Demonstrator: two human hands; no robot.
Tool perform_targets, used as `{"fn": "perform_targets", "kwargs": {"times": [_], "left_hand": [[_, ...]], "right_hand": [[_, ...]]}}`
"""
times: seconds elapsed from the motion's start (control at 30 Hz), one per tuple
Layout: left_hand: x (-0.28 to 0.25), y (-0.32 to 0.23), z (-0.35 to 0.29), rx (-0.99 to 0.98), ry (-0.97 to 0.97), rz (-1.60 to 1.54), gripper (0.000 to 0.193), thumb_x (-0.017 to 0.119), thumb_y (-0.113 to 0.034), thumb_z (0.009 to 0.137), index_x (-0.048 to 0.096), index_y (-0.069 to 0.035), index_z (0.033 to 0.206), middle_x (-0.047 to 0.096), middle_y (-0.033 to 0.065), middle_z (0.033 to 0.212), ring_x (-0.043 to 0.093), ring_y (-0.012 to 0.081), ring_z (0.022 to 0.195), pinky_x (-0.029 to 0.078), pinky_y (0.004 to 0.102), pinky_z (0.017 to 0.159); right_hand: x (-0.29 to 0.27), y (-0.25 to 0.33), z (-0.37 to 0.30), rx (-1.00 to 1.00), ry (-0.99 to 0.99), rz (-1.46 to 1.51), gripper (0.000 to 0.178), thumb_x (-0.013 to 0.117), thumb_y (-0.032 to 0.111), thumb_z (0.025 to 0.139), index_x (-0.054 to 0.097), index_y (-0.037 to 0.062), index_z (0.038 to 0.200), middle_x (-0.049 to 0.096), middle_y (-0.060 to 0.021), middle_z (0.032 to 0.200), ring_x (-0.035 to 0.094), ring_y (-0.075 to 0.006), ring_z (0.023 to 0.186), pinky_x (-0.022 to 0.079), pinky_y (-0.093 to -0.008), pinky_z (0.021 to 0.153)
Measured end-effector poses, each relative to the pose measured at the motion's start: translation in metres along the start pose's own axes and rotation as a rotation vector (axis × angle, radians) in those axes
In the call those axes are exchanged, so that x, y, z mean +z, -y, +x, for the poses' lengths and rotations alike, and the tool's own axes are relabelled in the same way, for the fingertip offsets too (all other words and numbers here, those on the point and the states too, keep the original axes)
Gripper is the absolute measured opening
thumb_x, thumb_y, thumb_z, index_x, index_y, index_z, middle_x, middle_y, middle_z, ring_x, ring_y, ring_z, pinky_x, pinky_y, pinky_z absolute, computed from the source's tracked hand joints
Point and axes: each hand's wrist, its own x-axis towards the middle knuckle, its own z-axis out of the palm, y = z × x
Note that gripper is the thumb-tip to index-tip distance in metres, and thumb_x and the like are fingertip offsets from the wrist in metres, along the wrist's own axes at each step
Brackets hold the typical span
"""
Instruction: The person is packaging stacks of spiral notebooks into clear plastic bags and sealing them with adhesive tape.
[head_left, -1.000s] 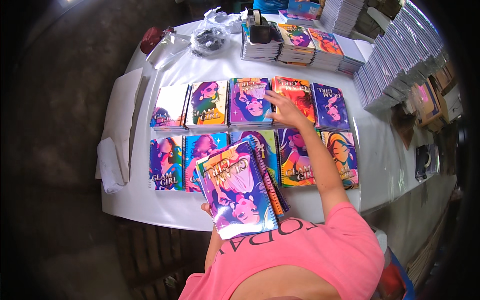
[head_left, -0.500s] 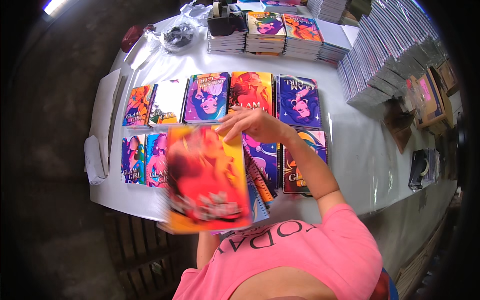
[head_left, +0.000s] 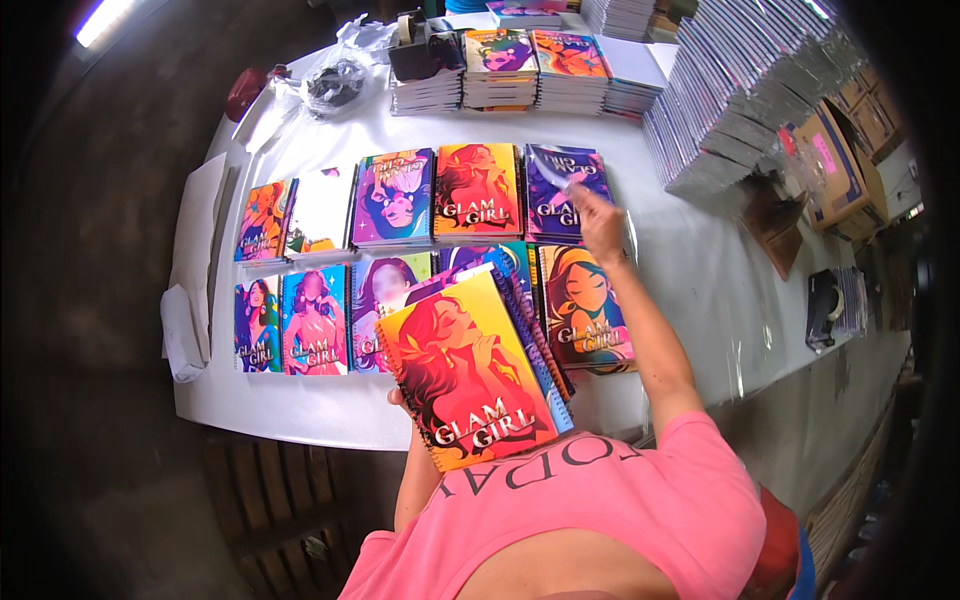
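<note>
My left hand (head_left: 396, 397) is mostly hidden beneath a tilted stack of spiral notebooks, which it holds close to my chest. The top notebook (head_left: 470, 370) has a red-and-yellow cover with a woman in profile; several others fan out under its right edge. Farther off, my right hand (head_left: 602, 228) is closed at the right side of a dark purple notebook (head_left: 555, 190), the rightmost in the back row. Its fingertips are partly hidden, and a pale streak crosses that cover. Left of it lies a matching red-and-yellow notebook (head_left: 477, 190).
Two rows of notebook piles cover the middle of the white table (head_left: 300, 410). Taller notebook stacks (head_left: 500, 75) line the back, with a long bank (head_left: 740, 100) at right. A tape dispenser (head_left: 826, 310), a cardboard box (head_left: 835, 165) and a plastic bag (head_left: 335, 85) are around the edges.
My right hand has left the held stack and moved right to the purple notebook. The held stack has shifted right and its red-and-yellow top notebook now rests squarer on it.
</note>
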Motion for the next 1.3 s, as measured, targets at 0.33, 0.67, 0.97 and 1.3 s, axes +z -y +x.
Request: {"fn": "perform_targets", "kwargs": {"times": [0.33, 0.67, 0.97, 1.3], "left_hand": [[0.039, 0.029, 0.04, -0.225, 0.152, 0.068, 0.07, 0.038, -0.055, 0.088, 0.037, -0.004, 0.136, 0.053, 0.0119, 0.123, 0.054, 0.0226, 0.106, 0.041, 0.0394, 0.098], [0.088, 0.14, 0.003, -0.288, 0.264, 0.235, 0.069, 0.034, -0.055, 0.091, 0.036, -0.004, 0.137, 0.053, 0.0118, 0.123, 0.054, 0.0215, 0.106, 0.041, 0.0386, 0.098], [0.168, 0.337, -0.024, 0.121, 0.327, 0.577, 0.068, 0.031, -0.056, 0.093, 0.034, -0.004, 0.138, 0.052, 0.0118, 0.123, 0.054, 0.0205, 0.105, 0.04, 0.0378, 0.099], [0.167, 0.431, -0.044, 0.369, 0.412, 0.942, 0.129, 0.075, -0.072, 0.049, 0.023, 0.002, 0.142, 0.041, 0.0197, 0.133, 0.041, 0.0284, 0.125, 0.03, 0.0404, 0.105]], "right_hand": [[-0.11, 0.205, -0.109, -0.569, 0.479, -0.169, 0.032, 0.064, 0.021, 0.076, 0.065, 0.0074, 0.105, 0.066, -0.0079, 0.101, 0.064, -0.0186, 0.096, 0.047, -0.0437, 0.091], [-0.249, 0.01, -0.122, -0.443, 0.278, -0.215, 0.063, 0.065, 0.019, 0.079, 0.043, 0.035, 0.135, 0.027, -0.0038, 0.151, 0.021, -0.02, 0.14, 0.008, -0.0636, 0.108], [-0.367, -0.078, -0.12, -0.361, 0.129, 0.408, 0.05, 0.072, 0.035, 0.071, 0.057, 0.0065, 0.109, 0.065, -0.0112, 0.108, 0.06, -0.0286, 0.104, 0.041, -0.0444, 0.093], [-0.377, -0.175, -0.131, 0.174, 0.243, 0.872, 0.122, 0.093, 0.036, 0.045, 0.025, 0.0048, 0.142, 0.045, -0.0106, 0.129, 0.048, -0.0203, 0.115, 0.042, -0.0353, 0.097]]}}
